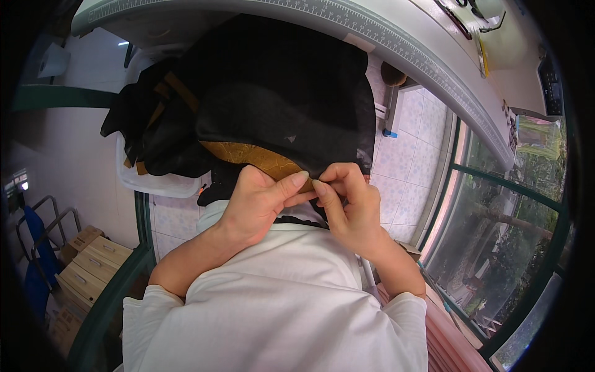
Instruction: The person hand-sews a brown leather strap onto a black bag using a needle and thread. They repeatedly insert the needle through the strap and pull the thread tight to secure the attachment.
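A large black garment or cloth (279, 87) lies spread over my lap, its upper part running beneath the table edge. Along its near edge shows a golden-brown patterned lining (257, 156). My left hand (263, 201) pinches the lining's edge between thumb and fingers. Close beside it, my right hand (350, 201) is closed in a pinch on the same edge, the two thumb tips almost meeting. Whether anything small sits between the fingertips is hidden. More black cloth with brown strips (180, 90) bunches at the left.
A white plastic tub (158, 185) stands under the bunched cloth. Ahead curves a table edge with a ruler strip (396, 40); scissors (486, 18) lie on top. Wooden drawers (93, 270) and a blue hand truck (40, 260) are at left, a green-framed window (489, 248) at right.
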A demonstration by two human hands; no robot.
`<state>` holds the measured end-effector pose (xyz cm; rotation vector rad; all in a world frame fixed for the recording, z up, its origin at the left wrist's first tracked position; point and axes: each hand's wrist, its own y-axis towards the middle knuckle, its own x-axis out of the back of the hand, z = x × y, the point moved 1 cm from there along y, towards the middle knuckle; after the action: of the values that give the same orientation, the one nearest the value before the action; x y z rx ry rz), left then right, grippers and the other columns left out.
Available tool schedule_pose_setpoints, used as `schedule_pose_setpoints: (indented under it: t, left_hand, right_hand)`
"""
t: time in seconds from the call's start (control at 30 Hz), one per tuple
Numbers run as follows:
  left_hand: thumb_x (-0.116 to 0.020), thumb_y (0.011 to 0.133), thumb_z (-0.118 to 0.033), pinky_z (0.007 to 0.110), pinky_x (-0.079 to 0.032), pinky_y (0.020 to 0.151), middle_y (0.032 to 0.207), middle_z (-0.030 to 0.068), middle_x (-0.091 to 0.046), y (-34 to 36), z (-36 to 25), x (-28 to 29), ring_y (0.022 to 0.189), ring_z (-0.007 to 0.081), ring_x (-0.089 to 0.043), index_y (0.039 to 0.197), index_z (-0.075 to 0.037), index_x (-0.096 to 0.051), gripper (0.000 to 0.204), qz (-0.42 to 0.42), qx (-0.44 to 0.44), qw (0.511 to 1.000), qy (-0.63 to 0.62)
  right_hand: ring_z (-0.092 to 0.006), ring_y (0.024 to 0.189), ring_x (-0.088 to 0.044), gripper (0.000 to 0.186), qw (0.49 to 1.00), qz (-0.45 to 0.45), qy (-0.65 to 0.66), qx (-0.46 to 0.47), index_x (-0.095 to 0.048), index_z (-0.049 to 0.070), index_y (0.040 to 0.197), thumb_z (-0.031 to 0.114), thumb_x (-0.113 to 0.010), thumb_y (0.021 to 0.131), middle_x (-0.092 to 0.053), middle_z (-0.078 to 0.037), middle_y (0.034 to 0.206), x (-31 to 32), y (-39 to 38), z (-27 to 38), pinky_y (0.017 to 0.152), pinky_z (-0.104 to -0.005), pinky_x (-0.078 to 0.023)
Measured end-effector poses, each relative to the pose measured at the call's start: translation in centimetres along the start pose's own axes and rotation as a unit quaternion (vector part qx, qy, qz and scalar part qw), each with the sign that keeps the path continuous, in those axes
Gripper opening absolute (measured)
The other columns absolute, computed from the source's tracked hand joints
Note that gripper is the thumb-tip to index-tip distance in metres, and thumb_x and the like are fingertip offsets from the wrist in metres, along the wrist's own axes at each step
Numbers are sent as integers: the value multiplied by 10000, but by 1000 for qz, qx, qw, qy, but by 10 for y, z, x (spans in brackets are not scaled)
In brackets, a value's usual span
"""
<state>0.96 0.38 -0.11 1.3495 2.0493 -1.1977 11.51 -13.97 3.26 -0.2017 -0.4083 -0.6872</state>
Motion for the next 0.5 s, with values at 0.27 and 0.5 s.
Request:
schedule_pose_setpoints:
  t: [0.27, 0.5]
  left_hand:
    - [-658, 977, -73, 243, -566, 737, 901, 99, -750, -4, 0, 1, 821, 115, -694, 974, 102, -737, 192, -64, -17, 944, 324]
    - [-617, 998, -69, 355, -599, 866, 1004, 129, -727, -3, -3, -9, 876, 179, -714, 1000, 130, -695, 213, -41, -2, 997, 70]
  right_hand:
    - [-251, 562, -633, 175, 978, 5, -169, 123, -545, 9, 994, 37, -694, 906, -631, -83, 702, -2, 10, 13, 498, -350, -494]
    - [-252, 608, -594, 108, 993, 2, 99, 56, -569, 1, 954, 63, -656, 934, -603, -108, 749, 31, 27, 55, 639, -358, -535]
